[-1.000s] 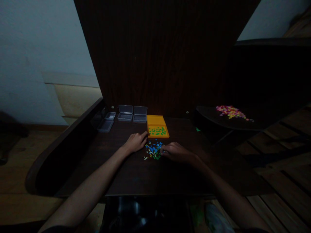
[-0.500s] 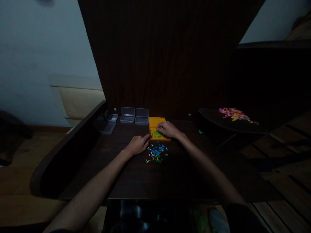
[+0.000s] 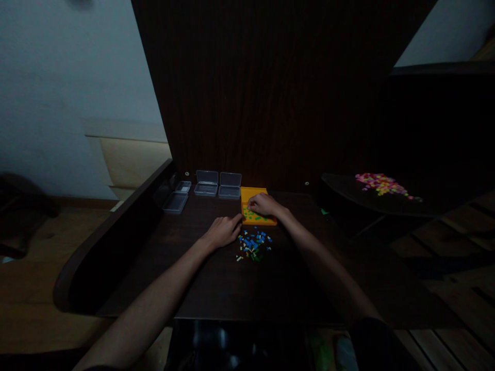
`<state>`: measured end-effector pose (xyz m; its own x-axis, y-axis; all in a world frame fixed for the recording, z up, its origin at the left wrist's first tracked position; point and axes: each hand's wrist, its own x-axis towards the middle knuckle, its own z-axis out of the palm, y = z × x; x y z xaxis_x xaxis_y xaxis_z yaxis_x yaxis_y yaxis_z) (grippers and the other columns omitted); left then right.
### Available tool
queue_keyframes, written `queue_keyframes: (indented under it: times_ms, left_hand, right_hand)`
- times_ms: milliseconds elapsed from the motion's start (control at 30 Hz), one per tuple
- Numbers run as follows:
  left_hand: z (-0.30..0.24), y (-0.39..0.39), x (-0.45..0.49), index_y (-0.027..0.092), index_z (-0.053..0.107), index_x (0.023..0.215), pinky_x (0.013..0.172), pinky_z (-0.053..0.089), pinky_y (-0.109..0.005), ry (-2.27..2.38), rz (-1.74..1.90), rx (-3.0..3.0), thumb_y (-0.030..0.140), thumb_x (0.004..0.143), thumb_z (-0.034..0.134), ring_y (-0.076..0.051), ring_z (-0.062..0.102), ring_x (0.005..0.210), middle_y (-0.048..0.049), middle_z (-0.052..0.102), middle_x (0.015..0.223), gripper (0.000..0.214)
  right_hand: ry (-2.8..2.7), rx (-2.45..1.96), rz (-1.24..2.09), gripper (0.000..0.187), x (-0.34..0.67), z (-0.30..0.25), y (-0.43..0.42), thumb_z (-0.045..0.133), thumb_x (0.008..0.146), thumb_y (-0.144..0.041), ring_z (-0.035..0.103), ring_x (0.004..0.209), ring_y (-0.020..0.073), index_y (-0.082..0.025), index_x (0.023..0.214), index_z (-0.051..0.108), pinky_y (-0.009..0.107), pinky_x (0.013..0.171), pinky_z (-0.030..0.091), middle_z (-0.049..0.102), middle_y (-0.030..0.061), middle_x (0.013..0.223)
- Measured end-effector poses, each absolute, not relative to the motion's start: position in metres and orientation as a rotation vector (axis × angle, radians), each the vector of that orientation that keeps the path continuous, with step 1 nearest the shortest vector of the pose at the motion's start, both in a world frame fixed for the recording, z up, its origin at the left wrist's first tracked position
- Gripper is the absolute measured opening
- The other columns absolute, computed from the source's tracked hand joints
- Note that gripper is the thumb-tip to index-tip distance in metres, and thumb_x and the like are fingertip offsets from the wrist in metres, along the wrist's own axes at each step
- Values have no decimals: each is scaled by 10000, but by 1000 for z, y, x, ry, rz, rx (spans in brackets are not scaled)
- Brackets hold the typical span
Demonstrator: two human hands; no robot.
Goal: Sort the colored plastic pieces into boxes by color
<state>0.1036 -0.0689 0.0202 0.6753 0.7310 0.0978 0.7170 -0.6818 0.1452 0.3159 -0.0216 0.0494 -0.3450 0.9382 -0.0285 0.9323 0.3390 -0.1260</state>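
Observation:
A yellow plastic box (image 3: 260, 223) lies with its lid raised on the dark tabletop, small green building pieces (image 3: 258, 218) scattered inside it. My right hand (image 3: 264, 204) is over the box with fingertips pinched together at the pieces; whatever is between them is too small to make out. Against the box's left front corner rest the fingers of my left hand (image 3: 223, 230), index and thumb apart, the palm down on the table. Just in front of the box is a loose pile of tiny blue, white and green bricks (image 3: 255, 243), close to my left fingertips.
Two clear hinged cases, a left one (image 3: 206, 189) and a right one (image 3: 229, 192), stand open at the back. Farther left are a clear tray (image 3: 176, 202) and a smaller case (image 3: 183, 186). Pink and yellow pieces (image 3: 381, 183) lie on a side shelf (image 3: 344, 193) at right.
The whole view has shifted slightly, so things appear a bit farther right. My right hand has moved slightly left over the box. My left hand stays at the box's corner.

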Motion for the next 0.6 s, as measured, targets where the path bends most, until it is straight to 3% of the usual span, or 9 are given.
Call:
queue_keyframes:
  times_ms: [367, 600]
  left_hand:
    - [22, -69, 103, 249, 478, 1250, 795, 503, -349, 1208, 232, 2778, 348, 958, 333, -254, 690, 888, -82, 709, 955, 341]
    - [23, -69, 102, 252, 466, 1273, 805, 504, -347, 1191, 243, 2780, 346, 958, 339, -253, 689, 910, -78, 710, 965, 352]
  right_hand:
    - [-2437, -1772, 210, 330, 332, 56, -39, 489, 822, -132, 641, 823, 162, -189, 1058, 713, 230, 706, 417, 729, 52, 949]
    - [-2366, -1596, 322, 265, 339, 63, -79, 545, 788, -156, 516, 564, 108, -156, 987, 720, 208, 560, 340, 609, -9, 640]
